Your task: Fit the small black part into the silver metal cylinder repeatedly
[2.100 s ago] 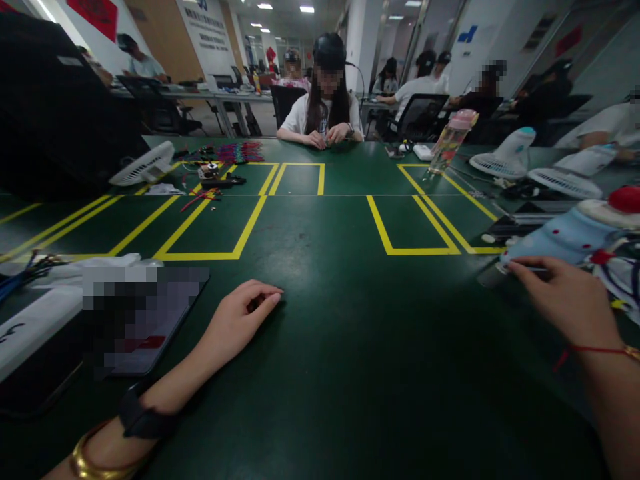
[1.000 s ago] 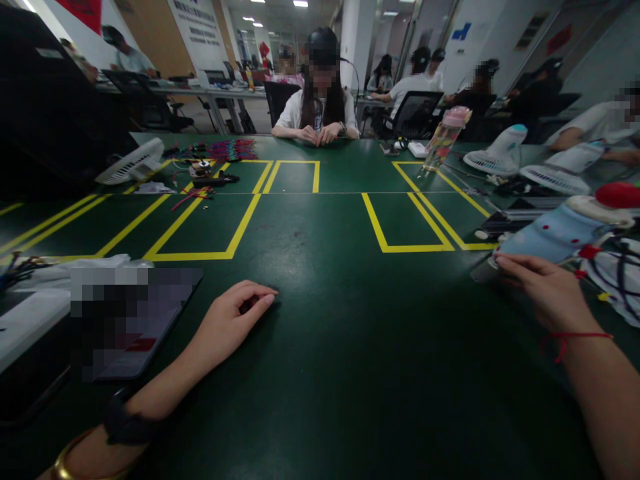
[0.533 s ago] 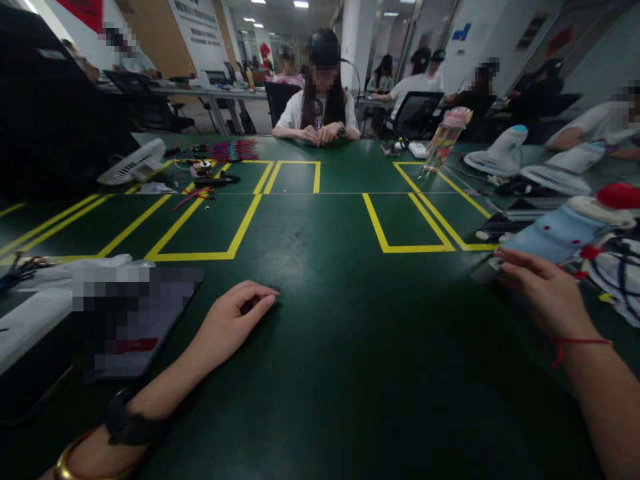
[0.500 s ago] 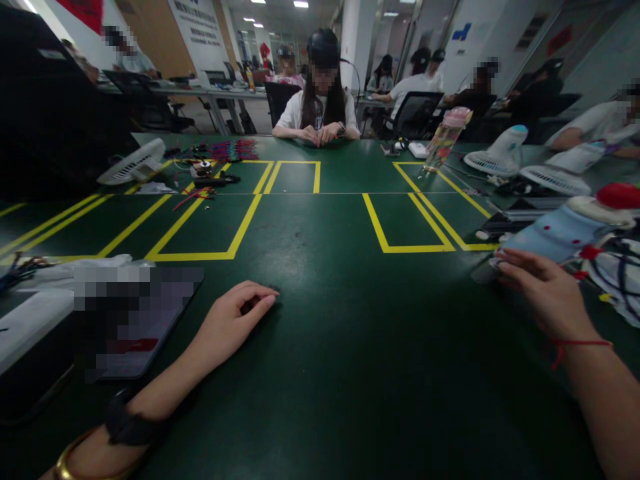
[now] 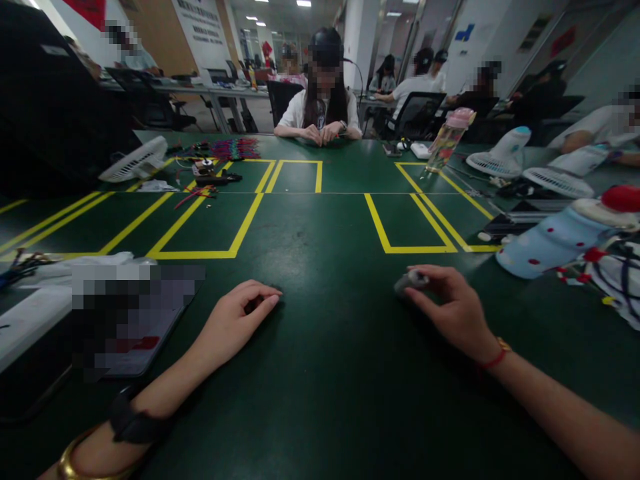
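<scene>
My right hand (image 5: 453, 307) grips a small grey cylinder (image 5: 411, 283) between thumb and fingers, low over the green table (image 5: 320, 373). The cylinder lies tilted, its end toward the left; its exact kind is unclear. To the left, my left hand (image 5: 245, 310) rests on the table with thumb and fingertips pinched together. A dark spot shows at those fingertips, too small to name. Both hands are well apart, with bare table surface between them.
A blue bottle (image 5: 555, 240) with a red top lies at the right beside white cables (image 5: 620, 287). Left of my left hand is a dark flat pad (image 5: 165, 327). Wires, small fans and a pink-lidded bottle (image 5: 447, 140) stand farther back. A person (image 5: 320, 113) sits opposite.
My right hand has moved left from beside the blue bottle toward the middle, carrying the grey cylinder. My left hand stays in nearly the same place, still pinched.
</scene>
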`<state>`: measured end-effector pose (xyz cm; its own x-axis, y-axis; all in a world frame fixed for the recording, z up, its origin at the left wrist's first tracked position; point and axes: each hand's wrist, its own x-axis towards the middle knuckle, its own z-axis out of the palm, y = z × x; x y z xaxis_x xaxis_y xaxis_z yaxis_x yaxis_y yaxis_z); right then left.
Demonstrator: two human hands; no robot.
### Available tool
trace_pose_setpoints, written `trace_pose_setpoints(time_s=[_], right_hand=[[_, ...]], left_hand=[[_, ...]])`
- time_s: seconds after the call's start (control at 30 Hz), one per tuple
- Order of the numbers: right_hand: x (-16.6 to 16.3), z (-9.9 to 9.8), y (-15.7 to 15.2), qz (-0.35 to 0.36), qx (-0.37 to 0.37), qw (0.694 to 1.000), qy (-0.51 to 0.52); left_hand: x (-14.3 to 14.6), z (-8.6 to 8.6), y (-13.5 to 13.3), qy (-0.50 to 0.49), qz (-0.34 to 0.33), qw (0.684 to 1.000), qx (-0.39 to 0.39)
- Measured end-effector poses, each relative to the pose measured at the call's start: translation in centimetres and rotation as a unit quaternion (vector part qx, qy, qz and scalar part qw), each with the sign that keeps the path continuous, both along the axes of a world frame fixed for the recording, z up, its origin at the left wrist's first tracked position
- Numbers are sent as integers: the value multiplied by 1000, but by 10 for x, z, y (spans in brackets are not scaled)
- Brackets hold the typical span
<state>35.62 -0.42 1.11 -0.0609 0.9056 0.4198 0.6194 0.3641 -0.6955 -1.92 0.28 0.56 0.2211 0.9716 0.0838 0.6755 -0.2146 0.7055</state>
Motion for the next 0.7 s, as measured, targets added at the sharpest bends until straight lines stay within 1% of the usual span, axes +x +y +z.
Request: trace_pose_setpoints(time_s=[0.07, 0.1, 0.13, 0.2, 0.27, 0.33, 0.4, 0.47, 0.57, 0.63, 0.7], right_hand=[[-43, 1, -2, 110, -18, 994, 3], [-61, 1, -1, 146, -24, 989, 5], [-75, 0, 0, 171, -28, 985, 4], [-92, -3, 3, 196, -37, 980, 5], [-97, -7, 6, 202, -55, 978, 7], [-96, -11, 7, 199, -78, 976, 28], [-94, -14, 7, 191, -95, 975, 63], [-94, -15, 7, 177, -99, 976, 81], [-94, -13, 7, 168, -96, 980, 53], [-94, -11, 8, 174, -93, 980, 30], [-94, -9, 8, 182, -90, 979, 16]], left_hand=[[-1, -1, 0, 7, 2, 1000, 5], [-2, -1, 0, 11, 3, 1000, 7], [-3, -1, 0, 14, 4, 1000, 10], [-4, -1, 1, 20, 2, 1000, 9], [-1, 0, 2, 22, -1, 1000, 7], [8, 4, 2, 19, -7, 1000, 14], [26, 12, 2, 10, -24, 999, 31], [48, 21, 2, -9, -66, 996, 55], [78, 32, 3, -29, -126, 988, 79], [88, 35, 5, -43, -133, 986, 86], [91, 35, 7, -55, -123, 987, 85]])
